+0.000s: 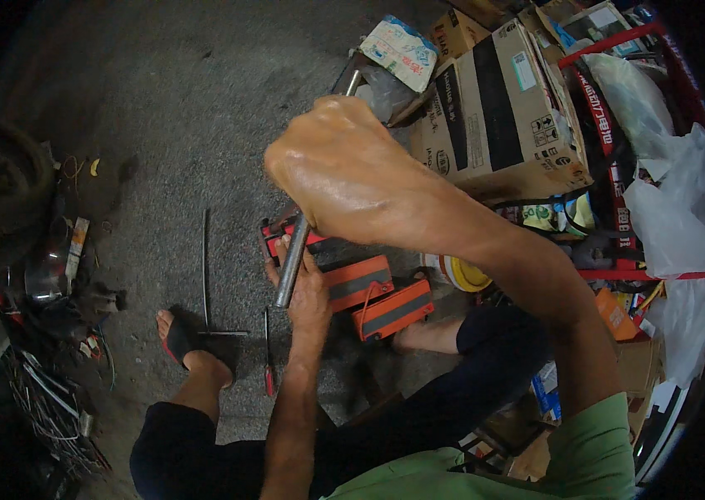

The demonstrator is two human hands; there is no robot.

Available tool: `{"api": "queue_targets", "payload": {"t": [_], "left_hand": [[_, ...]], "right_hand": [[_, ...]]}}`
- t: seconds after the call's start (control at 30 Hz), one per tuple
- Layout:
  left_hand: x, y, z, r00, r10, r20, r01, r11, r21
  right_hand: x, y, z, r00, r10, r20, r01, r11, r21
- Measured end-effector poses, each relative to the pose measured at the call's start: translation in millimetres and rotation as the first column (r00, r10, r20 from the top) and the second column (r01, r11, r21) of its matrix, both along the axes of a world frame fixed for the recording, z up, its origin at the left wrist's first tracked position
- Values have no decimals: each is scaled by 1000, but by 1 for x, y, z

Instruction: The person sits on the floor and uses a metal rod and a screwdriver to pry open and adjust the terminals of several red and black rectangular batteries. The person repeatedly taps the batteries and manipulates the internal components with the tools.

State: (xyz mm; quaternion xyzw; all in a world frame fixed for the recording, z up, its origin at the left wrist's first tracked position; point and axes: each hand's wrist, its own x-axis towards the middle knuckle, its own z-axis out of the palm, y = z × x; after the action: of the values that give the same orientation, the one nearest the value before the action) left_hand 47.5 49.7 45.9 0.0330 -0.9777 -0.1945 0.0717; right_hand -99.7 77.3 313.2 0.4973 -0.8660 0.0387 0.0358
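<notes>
My right hand (340, 162) is closed in a fist round a grey metal rod (292, 271). The rod slants across the view, and its thicker lower end passes in front of my left hand (308, 292). Lower down, my left hand has its fingers against the near side of a red-and-black block (290, 236), gripping it at the edge. The rod and my right wrist hide part of these fingers and of the block. Just right of it, two orange-and-grey blocks (394, 308) lie side by side on the ground.
A screwdriver with a red handle (269, 379) and a thin T-shaped bar (206, 267) lie on the floor. Cardboard boxes (494, 117) and plastic bags (673, 204) crowd the right. A tyre (2, 192) and scrap wires (52, 400) sit at left. My sandalled foot (182, 346) is nearby.
</notes>
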Motion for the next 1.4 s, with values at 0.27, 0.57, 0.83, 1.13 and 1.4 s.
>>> {"api": "queue_targets", "payload": {"t": [0.27, 0.57, 0.83, 1.13, 1.4], "left_hand": [[-1, 0, 2, 1000, 0, -18, 1, 1000, 29], [-2, 1, 5, 1000, 1, -4, -1, 999, 46], [-1, 0, 6, 1000, -23, -1, 23, 999, 48], [0, -2, 9, 1000, -9, -5, 10, 1000, 18], [2, -2, 7, 999, -24, 27, 23, 999, 43]], "right_hand": [[0, 1, -3, 1000, 4, -19, -5, 999, -42], [0, 2, -7, 1000, -19, -20, 17, 997, -78], [2, 3, -8, 1000, -17, -22, 14, 993, -119], [3, 0, -9, 995, -23, -95, 9, 989, -148], [6, 0, -6, 997, -73, -13, 72, 995, -71]]}}
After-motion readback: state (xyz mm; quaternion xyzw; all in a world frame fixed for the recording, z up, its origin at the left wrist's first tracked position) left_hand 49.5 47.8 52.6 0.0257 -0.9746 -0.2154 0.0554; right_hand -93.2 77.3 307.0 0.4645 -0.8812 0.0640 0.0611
